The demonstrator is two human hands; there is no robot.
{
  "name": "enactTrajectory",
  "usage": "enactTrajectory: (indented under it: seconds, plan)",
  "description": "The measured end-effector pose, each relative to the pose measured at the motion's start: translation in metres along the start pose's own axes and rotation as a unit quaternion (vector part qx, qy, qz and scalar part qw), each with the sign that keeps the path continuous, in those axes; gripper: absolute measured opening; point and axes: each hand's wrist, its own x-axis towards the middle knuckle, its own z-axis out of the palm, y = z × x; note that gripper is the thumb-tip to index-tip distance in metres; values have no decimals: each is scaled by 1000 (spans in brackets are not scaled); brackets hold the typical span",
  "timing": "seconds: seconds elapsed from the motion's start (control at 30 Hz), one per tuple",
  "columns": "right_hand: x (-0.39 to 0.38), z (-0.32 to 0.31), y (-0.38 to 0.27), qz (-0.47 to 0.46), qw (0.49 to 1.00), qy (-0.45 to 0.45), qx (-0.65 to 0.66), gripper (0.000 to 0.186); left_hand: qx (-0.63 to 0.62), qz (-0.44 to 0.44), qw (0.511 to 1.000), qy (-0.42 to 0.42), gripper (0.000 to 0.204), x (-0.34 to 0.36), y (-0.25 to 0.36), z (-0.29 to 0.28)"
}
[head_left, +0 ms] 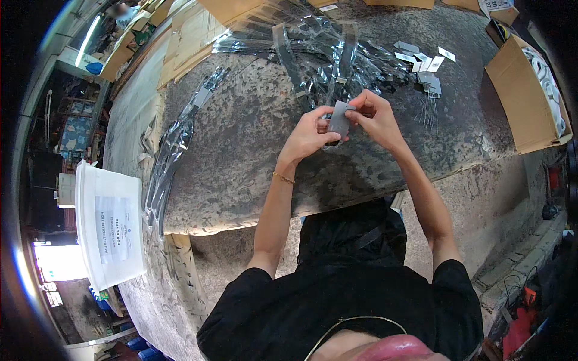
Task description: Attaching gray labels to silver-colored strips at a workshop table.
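A grey hang tag (339, 118) is held upright over the worktable, between my two hands. My left hand (304, 137) is closed on its left and lower edge, and a dark, shiny plastic-wrapped end shows just under the fingers. At the tag's upper right corner, the thumb and fingers of my right hand (376, 118) are pinched together. Whether a string lies in that pinch is too small to tell. Just beyond my hands spreads a pile of dark belts in clear plastic sleeves (343, 54).
Loose grey and white tags (428, 71) with thin strings lie to the right. An open cardboard box (512, 96) with white coiled items stands at the far right. More sleeved belts (174, 144) hang over the table's left edge, beside a white plastic bin (111, 225).
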Motion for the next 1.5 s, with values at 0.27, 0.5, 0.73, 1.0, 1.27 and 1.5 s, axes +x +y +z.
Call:
enactTrajectory:
  seconds: [0.27,0.5,0.73,1.0,1.27,1.5]
  plan:
    - [-10,3,-6,-73,996,33,-49,18,-33,34,998,39,40,12,6,12]
    - [-2,-14,-53,-86,995,45,23,43,19,168,970,175,40,23,57,39]
    - [27,-3,-138,-274,958,49,-61,53,-1,340,904,258,25,23,133,37]
    - [72,-6,-218,-390,914,109,-40,45,235,400,865,192,35,22,147,2]
    - [65,-7,-214,-245,959,97,103,44,146,318,931,100,15,-11,139,-12]
    - [55,17,-200,-241,968,70,-8,42,29,272,956,108,10,10,149,11]
